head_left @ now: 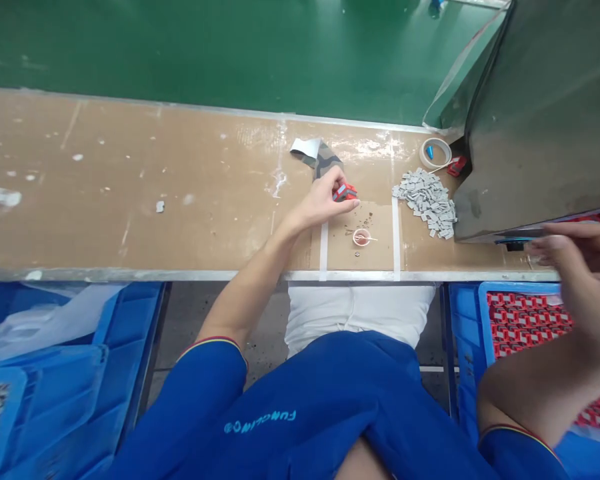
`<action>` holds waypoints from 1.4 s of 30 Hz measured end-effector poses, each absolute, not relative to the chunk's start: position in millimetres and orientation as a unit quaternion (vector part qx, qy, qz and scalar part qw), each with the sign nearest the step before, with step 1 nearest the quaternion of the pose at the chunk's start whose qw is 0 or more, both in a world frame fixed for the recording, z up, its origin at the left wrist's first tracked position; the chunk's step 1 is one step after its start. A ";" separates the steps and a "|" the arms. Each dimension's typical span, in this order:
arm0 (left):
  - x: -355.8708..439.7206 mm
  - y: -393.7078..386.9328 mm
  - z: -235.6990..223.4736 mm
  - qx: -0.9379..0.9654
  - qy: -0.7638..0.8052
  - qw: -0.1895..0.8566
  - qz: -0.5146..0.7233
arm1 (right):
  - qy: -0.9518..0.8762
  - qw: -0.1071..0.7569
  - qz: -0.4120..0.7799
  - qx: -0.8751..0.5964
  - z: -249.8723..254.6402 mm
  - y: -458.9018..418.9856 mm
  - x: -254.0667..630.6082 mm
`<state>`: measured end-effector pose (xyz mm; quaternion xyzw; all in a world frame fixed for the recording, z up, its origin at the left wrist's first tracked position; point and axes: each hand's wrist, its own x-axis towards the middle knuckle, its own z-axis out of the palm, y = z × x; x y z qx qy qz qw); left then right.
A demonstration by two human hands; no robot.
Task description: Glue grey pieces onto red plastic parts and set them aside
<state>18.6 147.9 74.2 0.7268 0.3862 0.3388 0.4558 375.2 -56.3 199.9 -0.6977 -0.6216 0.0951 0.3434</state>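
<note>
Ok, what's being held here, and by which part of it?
The left hand pinches a small red-and-grey piece by its near and far edges; right hand: too blurred to tell.

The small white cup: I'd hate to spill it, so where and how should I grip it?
I'd pinch the cup by its outer wall just under the rim, coming from the left. It stands upright and open, and the pale stick juts out over its right side, where fingers could knock it.

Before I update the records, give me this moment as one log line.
left hand: holding red part | right hand: blurred, near blue crate, grip unclear | bench: grey pieces piled, small cup, tape roll
</note>
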 end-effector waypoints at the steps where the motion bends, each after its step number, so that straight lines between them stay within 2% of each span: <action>1: 7.4 131.2 77.1 0.694 0.384 0.506 0.340 | -0.605 0.343 0.120 -0.708 191.9 -43.2 350.8; 3: -11.3 98.3 77.6 0.637 0.363 0.591 0.336 | -0.622 0.363 0.203 -0.664 161.4 -18.8 308.3; 5: -24.0 68.6 72.2 0.578 0.339 0.660 0.339 | -0.638 0.348 0.307 -0.614 121.3 -1.9 277.0; 7: -31.3 44.4 64.4 0.493 0.315 0.727 0.360 | -0.640 0.354 0.359 -0.579 85.5 6.1 257.0; 10: -35.7 21.0 55.3 0.342 0.286 0.800 0.403 | -0.645 0.396 0.340 -0.559 57.6 9.7 242.4; 13: -37.0 11.2 50.7 0.277 0.278 0.821 0.415 | -0.663 0.409 0.294 -0.554 55.2 14.2 235.8; 17: -36.7 9.6 41.8 0.316 0.273 0.812 0.407 | -0.689 0.413 0.255 -0.538 59.9 23.1 228.9; 24: -21.7 12.2 25.6 0.396 0.260 0.768 0.432 | -0.655 0.497 0.188 -0.538 53.5 28.3 223.8; 29: -11.3 15.8 26.5 0.358 0.280 0.758 0.469 | -0.536 0.568 0.283 -0.557 42.1 21.1 224.8; 34: -8.7 17.3 17.4 0.410 0.302 0.710 0.486 | -0.441 0.577 0.384 -0.570 37.8 15.9 223.7; 42: -1.1 9.7 12.5 0.523 0.357 0.592 0.498 | -0.482 0.615 0.330 -0.530 62.8 -8.1 208.4</action>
